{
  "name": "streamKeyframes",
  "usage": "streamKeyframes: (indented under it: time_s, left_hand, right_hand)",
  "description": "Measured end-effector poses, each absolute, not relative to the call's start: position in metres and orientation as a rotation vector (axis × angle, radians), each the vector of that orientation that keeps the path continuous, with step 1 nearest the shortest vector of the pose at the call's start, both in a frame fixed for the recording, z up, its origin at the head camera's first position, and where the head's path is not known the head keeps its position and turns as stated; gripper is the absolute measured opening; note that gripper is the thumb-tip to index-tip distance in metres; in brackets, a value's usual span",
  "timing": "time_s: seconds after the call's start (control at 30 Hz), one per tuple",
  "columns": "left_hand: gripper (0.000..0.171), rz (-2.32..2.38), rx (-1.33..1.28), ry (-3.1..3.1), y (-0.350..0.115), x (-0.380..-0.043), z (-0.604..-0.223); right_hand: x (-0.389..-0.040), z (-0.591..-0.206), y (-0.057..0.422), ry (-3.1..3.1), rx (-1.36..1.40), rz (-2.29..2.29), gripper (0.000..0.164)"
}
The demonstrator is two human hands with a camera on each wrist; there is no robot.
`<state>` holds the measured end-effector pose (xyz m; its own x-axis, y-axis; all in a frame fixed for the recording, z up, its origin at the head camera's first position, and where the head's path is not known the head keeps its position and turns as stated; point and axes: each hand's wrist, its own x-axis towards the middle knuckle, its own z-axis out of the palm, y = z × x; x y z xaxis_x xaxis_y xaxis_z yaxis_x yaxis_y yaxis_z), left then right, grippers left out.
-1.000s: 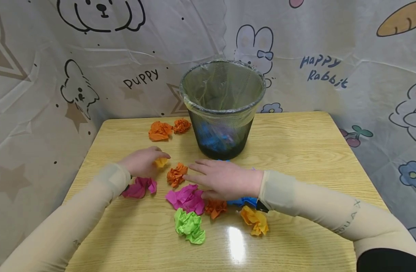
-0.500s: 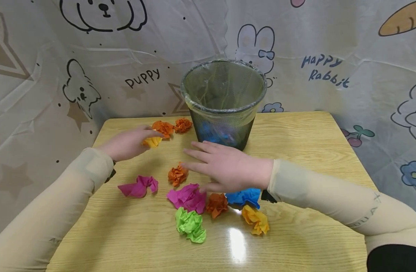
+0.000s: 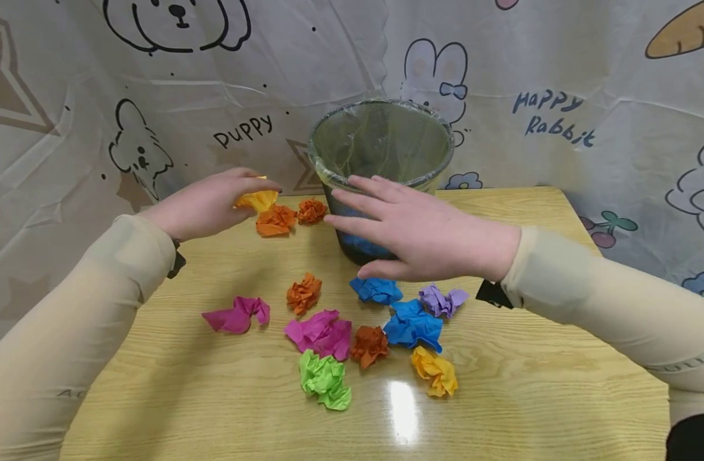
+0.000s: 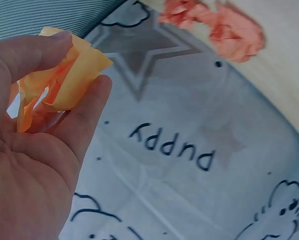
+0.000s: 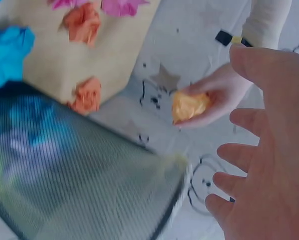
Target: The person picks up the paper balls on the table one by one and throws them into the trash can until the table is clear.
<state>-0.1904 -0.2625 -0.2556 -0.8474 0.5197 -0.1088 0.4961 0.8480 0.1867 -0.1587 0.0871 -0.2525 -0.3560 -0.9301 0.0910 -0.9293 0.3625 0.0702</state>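
My left hand (image 3: 205,200) holds a crumpled yellow-orange paper ball (image 3: 258,198) between thumb and fingers, raised above the back left of the table. In the left wrist view the same paper (image 4: 72,75) is pinched, its folds showing. My right hand (image 3: 415,227), fingers spread and holding nothing, hovers in front of the mesh wastebasket (image 3: 329,173), hiding part of its front. The wastebasket has a clear liner over its rim, and blue and purple paper shows through the mesh (image 5: 44,145). Two orange paper balls (image 3: 276,220) lie just below my left hand.
On the wooden table (image 3: 530,397) lie several more paper balls: magenta (image 3: 323,334), green (image 3: 325,380), blue (image 3: 414,323), purple (image 3: 442,300), orange (image 3: 303,293) and yellow (image 3: 435,371). A printed curtain (image 3: 559,64) hangs behind the table.
My left hand has lifted the yellow-orange paper ball off the table and carried it up toward the back. My right hand has risen from over the paper balls to in front of the wastebasket.
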Motion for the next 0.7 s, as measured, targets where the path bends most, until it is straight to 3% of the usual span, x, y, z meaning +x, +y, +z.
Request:
streamKeyframes:
  time_s: [0.4, 0.7]
  left_hand:
    - [0.055, 0.197, 0.882, 2.913, -0.229, -0.196, -0.210]
    - [0.058, 0.262, 0.995, 2.953, -0.196, -0.205, -0.196]
  right_hand:
    - [-0.185, -0.229, 0.130, -2.742, 1.470, -0.038, 0.085]
    - [-0.194, -0.225, 0.153, -2.846, 1.364, -0.040, 0.086]
